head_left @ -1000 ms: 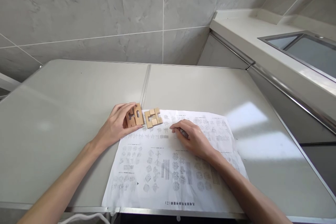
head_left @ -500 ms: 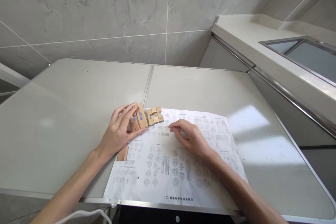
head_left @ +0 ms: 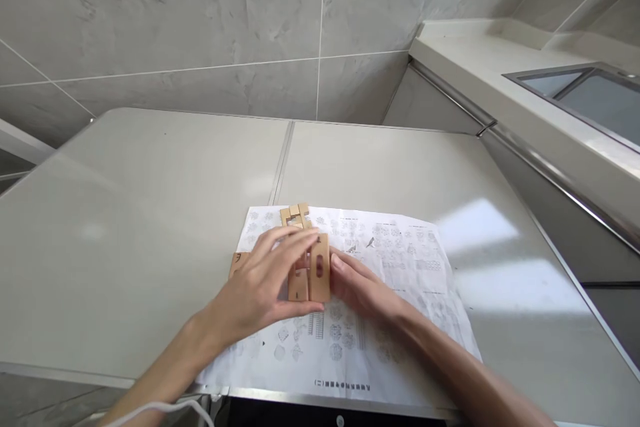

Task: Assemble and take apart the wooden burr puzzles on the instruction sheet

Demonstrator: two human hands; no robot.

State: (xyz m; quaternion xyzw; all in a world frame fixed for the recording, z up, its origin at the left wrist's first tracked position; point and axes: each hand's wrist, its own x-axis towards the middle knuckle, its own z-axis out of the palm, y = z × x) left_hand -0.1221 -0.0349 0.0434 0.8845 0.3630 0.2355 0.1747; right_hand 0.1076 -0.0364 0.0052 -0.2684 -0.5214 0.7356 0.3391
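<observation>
Flat wooden puzzle pieces (head_left: 314, 270), one with an oval hole, are held above a printed sheet of diagrams (head_left: 390, 260). My left hand (head_left: 265, 287) grips them from the left, fingers over the top and thumb below. My right hand (head_left: 357, 283) touches their right edge with its fingertips. A notched wooden piece (head_left: 296, 215) lies at the sheet's far edge. A further wooden piece (head_left: 239, 261) lies at the sheet's left edge, partly hidden by my left hand.
The sheet lies on a pale grey table (head_left: 150, 187) with a seam down its middle. A tiled wall (head_left: 200, 20) stands behind. A counter with a steel sink (head_left: 585, 93) runs along the right. A white cable (head_left: 160, 408) hangs below the near edge.
My left hand has carried the wooden pieces from the sheet's far left corner to its middle, towards me. My right hand has come up against them. One piece stays by the left edge.
</observation>
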